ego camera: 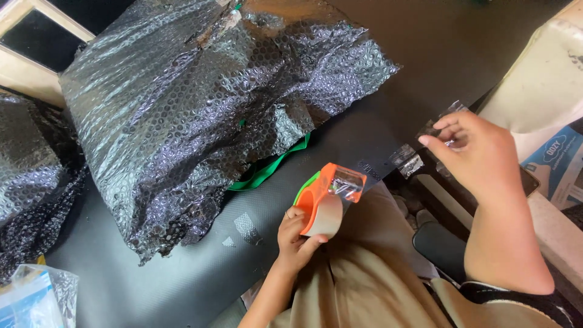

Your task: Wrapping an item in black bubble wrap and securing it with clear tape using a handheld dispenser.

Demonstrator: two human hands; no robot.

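Two hands work beside the bubble-wrapped parcel (200, 115): left hand (296, 240) fingers grip the orange tape dispenser (325, 203); right hand (480, 155) fingers pinch clear tape strip (437, 127). Better keep the strip taut.

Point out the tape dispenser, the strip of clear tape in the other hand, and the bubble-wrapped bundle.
Tape dispenser (322, 203), head view, on its orange body.
Strip of clear tape (432, 126), head view, on the stretch above the fingers.
Bubble-wrapped bundle (182, 115), head view, on the middle of the wrap.
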